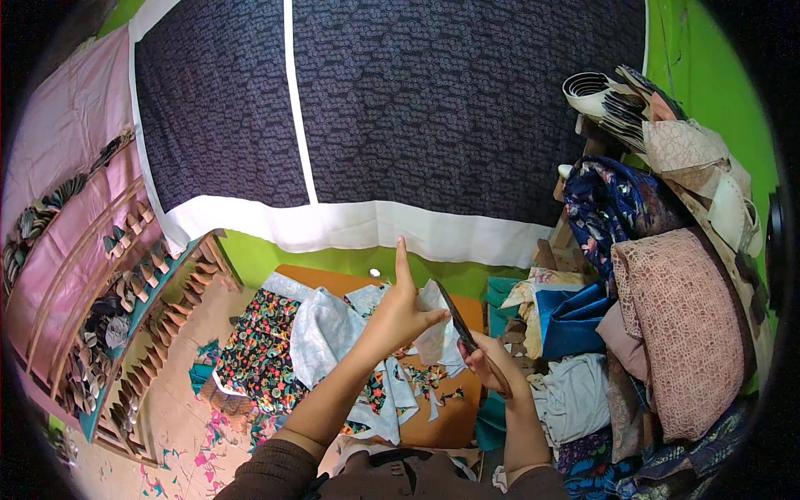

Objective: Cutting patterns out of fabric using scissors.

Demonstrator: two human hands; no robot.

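Observation:
My right hand [493, 363] is closed round the lower part of a dark, thin smartphone [455, 313], held tilted and seen nearly edge-on. Left of the phone, my left hand [400, 310] is raised with index finger and thumb stretched apart and nothing between them; its other fingers are partly hidden. The thumb points toward the phone, but I cannot tell if they touch. Below both hands, a black floral fabric [257, 340] and a pale, light-blue-and-white fabric [327, 327] lie across an orange-brown table [454, 427]. Small printed scraps [427, 379] are scattered there too.
Racks of shoes [158, 342] stand at the left, with colourful scraps [204, 458] on the tiled floor. A large dark patterned cloth [458, 108] with white borders hangs ahead. Folded fabrics, including a pink lace piece [679, 333] and a blue one [575, 321], pile up at the right.

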